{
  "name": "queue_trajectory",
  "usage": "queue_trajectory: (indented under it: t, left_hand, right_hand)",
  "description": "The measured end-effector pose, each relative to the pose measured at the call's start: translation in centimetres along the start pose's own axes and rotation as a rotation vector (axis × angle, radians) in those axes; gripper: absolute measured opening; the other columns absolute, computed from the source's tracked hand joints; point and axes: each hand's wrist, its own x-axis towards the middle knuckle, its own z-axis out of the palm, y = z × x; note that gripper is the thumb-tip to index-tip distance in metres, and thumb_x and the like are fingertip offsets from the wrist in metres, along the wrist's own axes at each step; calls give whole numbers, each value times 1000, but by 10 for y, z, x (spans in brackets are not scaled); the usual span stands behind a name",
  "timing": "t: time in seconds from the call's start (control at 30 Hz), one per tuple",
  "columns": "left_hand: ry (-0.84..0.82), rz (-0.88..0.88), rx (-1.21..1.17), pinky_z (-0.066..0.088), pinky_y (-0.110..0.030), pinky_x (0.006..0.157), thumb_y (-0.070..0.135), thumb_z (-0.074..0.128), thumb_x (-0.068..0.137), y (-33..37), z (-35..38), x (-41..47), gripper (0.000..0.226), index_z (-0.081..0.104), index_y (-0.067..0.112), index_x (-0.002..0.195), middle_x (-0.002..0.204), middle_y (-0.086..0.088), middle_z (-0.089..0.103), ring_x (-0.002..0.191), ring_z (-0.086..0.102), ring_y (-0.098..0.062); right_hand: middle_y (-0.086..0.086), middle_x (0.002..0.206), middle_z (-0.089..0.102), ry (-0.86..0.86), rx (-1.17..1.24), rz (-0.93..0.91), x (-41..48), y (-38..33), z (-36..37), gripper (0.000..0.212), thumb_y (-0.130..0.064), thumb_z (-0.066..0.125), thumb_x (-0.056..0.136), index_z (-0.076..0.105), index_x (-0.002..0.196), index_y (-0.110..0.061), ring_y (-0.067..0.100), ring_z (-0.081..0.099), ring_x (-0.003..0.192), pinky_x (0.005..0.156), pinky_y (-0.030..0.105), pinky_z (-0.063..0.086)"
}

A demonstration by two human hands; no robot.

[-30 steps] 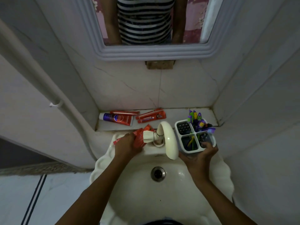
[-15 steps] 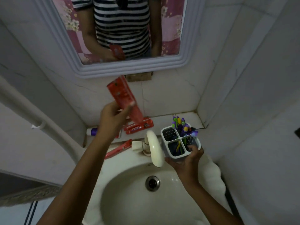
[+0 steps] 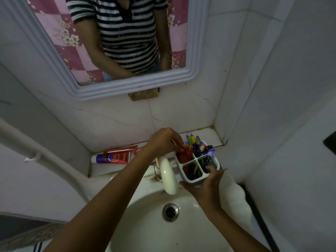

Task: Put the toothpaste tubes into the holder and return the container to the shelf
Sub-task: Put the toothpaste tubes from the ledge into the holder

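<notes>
My right hand [image 3: 205,186] grips a white holder [image 3: 197,180] with four compartments, held above the sink's back rim. Coloured toothbrushes [image 3: 195,142] stick out of its far right compartment. My left hand [image 3: 163,140] pinches the top of a red toothpaste tube [image 3: 184,154] that stands in the holder's far left compartment. A blue and red tube [image 3: 112,158] lies on the tiled shelf [image 3: 205,134] at the left, with another red tube [image 3: 121,150] behind it. My left arm hides the middle of the shelf.
A cream tap [image 3: 168,176] curves over the white sink [image 3: 145,233], whose drain [image 3: 170,212] is at its middle. A framed mirror [image 3: 116,86] hangs above the shelf and shows a person's striped shirt. A white pipe [image 3: 36,151] runs down the left wall.
My left hand came down from in front of the mirror and lowered the red tube into the holder. The holder stays in my right hand. The camera tilted up a little.
</notes>
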Motion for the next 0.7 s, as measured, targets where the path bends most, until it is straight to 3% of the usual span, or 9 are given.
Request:
queue_trajectory:
  t: [0.1, 0.17, 0.23, 0.33, 0.4, 0.53, 0.6, 0.7]
  left_hand:
    - [-88, -3, -47, 56, -28, 81, 15, 79, 77, -7, -6, 0, 15, 79, 17, 92, 82, 8, 71, 82, 69, -11]
    - [-145, -45, -190, 51, -19, 81, 6, 72, 81, -19, -13, -1, 19, 78, 14, 97, 90, 3, 74, 82, 67, -6]
    - [-59, -111, -263, 48, -17, 79, 5, 69, 83, -43, -19, 0, 24, 76, 16, 103, 102, -1, 73, 87, 65, -5]
    - [118, -297, 18, 51, -27, 87, 25, 69, 86, -83, -9, 8, 28, 69, 24, 113, 122, 1, 67, 104, 62, -16]
    - [82, -369, 257, 50, -37, 95, 37, 65, 88, -103, 8, 12, 36, 62, 25, 122, 125, 2, 64, 112, 61, -22]
    - [57, -252, 537, 47, -39, 93, 43, 64, 88, -122, 33, 15, 43, 60, 21, 124, 123, -5, 67, 112, 63, -26]
    - [73, -215, 531, 48, -39, 92, 37, 67, 87, -123, 35, 19, 44, 61, 17, 125, 124, -7, 66, 114, 62, -27]
    - [192, -193, 500, 53, -38, 81, 36, 65, 87, -114, 24, 26, 32, 67, 15, 111, 111, -9, 68, 104, 65, -30]
  right_hand:
    - [18, 141, 33, 2, 50, -2, 1, 0, 0, 101, -65, 83, 57, 38, 129, -10, 33, 51, 121, 97, 4, 43]
    - [12, 142, 30, 4, 66, -13, 0, 1, 0, 98, -64, 82, 57, 37, 128, -12, 35, 52, 123, 97, -1, 40]
    - [14, 143, 30, 0, 65, 9, 0, 2, 1, 99, -64, 81, 57, 38, 127, -11, 39, 53, 124, 97, -4, 39]
    - [20, 144, 31, -9, 49, 40, -1, 2, 3, 101, -65, 82, 56, 39, 128, -9, 40, 54, 124, 97, -3, 40]
    - [19, 147, 29, -5, 46, 30, 0, 2, 3, 102, -65, 83, 54, 37, 130, -15, 37, 53, 127, 99, 3, 44]
    - [-2, 150, 24, 18, 51, 23, 0, 1, 3, 114, -49, 96, 50, 31, 141, -29, 30, 50, 134, 105, 33, 54]
    - [-14, 147, 19, 13, 64, 7, 0, 2, 3, 121, -38, 100, 49, 27, 145, -33, 22, 47, 136, 108, 25, 50]
    - [-9, 149, 21, 1, 119, 23, -1, 0, 2, 125, -31, 102, 50, 25, 148, -35, 1, 44, 135, 107, 10, 43]
